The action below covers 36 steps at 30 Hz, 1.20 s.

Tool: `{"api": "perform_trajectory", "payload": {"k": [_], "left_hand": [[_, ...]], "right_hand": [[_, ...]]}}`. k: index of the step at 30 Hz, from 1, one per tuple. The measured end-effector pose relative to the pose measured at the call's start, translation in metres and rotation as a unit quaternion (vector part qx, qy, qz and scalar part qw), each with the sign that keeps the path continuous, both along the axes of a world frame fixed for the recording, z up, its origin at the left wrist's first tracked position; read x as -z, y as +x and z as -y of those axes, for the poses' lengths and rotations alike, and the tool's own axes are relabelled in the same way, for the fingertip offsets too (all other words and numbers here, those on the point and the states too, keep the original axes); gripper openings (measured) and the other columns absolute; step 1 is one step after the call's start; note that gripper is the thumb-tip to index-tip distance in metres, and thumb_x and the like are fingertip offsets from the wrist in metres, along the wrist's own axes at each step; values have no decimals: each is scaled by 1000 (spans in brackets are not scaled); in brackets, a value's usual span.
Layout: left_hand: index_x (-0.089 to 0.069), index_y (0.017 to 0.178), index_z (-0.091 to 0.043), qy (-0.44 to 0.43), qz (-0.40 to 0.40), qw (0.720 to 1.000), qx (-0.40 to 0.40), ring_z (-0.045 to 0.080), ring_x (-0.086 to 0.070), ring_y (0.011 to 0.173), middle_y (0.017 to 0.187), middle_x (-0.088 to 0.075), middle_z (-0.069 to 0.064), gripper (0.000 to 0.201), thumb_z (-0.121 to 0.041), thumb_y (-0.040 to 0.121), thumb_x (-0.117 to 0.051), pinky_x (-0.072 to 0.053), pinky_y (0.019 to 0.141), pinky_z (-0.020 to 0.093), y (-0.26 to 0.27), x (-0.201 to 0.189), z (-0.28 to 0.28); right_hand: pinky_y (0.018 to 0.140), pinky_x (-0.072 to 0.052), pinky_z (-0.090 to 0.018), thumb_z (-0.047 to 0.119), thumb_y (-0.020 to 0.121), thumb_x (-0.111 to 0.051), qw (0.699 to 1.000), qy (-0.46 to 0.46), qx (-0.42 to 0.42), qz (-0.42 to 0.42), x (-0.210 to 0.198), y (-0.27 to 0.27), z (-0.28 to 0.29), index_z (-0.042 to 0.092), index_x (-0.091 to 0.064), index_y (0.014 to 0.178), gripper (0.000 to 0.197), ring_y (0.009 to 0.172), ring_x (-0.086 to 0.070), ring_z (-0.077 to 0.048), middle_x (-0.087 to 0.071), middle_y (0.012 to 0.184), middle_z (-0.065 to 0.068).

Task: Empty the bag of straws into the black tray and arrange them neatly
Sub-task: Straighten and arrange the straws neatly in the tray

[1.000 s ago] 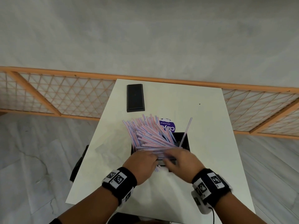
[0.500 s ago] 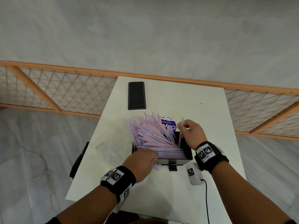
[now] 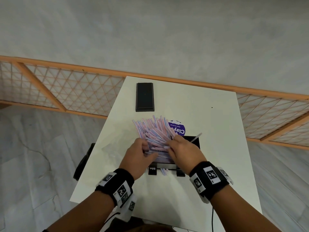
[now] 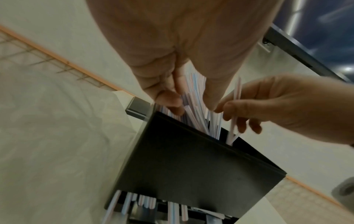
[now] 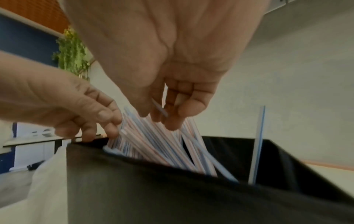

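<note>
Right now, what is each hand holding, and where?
Left hand grips the straws bundle at its near, lower end. Right hand pinches a few straws near their lower ends.

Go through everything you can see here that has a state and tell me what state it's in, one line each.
black tray: upright on the white table, partly filled.
straws: loose heap leaning left, fanned over the tray's rim.
single straw: apart from the heap, leaning out over the tray's right rim.
left hand: fingers curled into the heap.
right hand: fingers curled on the heap.
black lid: lying flat, beyond the tray.
</note>
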<state>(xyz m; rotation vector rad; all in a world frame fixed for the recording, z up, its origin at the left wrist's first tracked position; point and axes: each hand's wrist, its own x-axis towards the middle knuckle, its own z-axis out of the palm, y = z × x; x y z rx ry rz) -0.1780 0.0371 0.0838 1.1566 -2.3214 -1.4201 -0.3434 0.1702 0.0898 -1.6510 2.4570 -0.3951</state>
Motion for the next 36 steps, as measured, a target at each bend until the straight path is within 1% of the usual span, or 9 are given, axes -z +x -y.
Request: {"api": "perform_trajectory", "payload": {"k": [4,8,16,20,23,26,29,33,36], "left_hand": [[-50,116,-22,82,-9,997,-8,-3,-67,89,106,-69,-10,54,-33,79,-88,-53,73,14,-10,-1,-11],[-56,111,-23,131,-62,989,-4,4,-74,89,101,-76,-8,50,-33,74,-87,-62,87,36,-20,0,-21],[-53,103,-30,98,-71,992,-46,9,-73,80,91,-75,-7,46,-44,76,-87,-61,74,30,-24,-2,-24],[-69,95,-27,139,-109,983,-43,22,-74,75,83,-76,1,16,-34,87,-80,-62,67,37,-24,-8,-24],[-72,92,-12,145,-130,979,-65,23,-71,65,75,-75,12,3,-13,92,-76,-60,60,31,-21,-16,-16],[-74,91,-10,152,-144,975,-79,24,-69,63,74,-73,13,3,-12,91,-76,-63,69,40,-17,-21,-7],[-72,97,-1,215,-165,957,-101,24,-66,65,76,-70,14,9,-8,92,-75,-64,71,43,-13,-26,-2],[-69,107,-1,302,-170,930,-124,25,-70,68,84,-69,20,19,-14,94,-74,-60,60,32,-7,-29,0],[-67,111,-14,205,-108,964,-133,18,-69,70,92,-74,6,32,-29,88,-82,-53,58,25,3,-23,1]], "right_hand": [[77,-58,-42,32,97,-56,997,65,21,35,20,3,6,16,-57,125,33,99,-65,-30,-51,124,-5],[80,-55,-43,24,94,-60,992,62,61,96,26,8,10,13,-57,119,28,100,-64,-35,-52,125,-8],[68,-45,-36,11,90,-60,986,-21,66,150,19,24,8,11,-53,102,14,85,-59,-31,-56,103,-8],[75,-52,-41,10,86,-63,979,-54,66,183,18,31,10,13,-57,106,22,88,-60,-27,-57,105,-6],[74,-49,-29,20,87,-70,981,-63,67,170,21,27,5,17,-55,113,30,94,-59,-20,-52,116,-1],[79,-54,-34,30,87,-71,988,-17,78,135,21,19,-3,20,-54,127,44,104,-61,-22,-48,129,0],[82,-55,-39,30,91,-63,991,17,79,104,17,10,-8,21,-57,129,39,108,-62,-26,-53,129,0],[78,-50,-35,30,96,-56,994,60,66,67,6,3,-8,21,-60,120,27,104,-63,-27,-60,120,-1],[85,-54,-37,35,95,-58,992,103,40,57,3,-1,-9,23,-59,126,33,108,-63,-26,-58,124,0]]}}
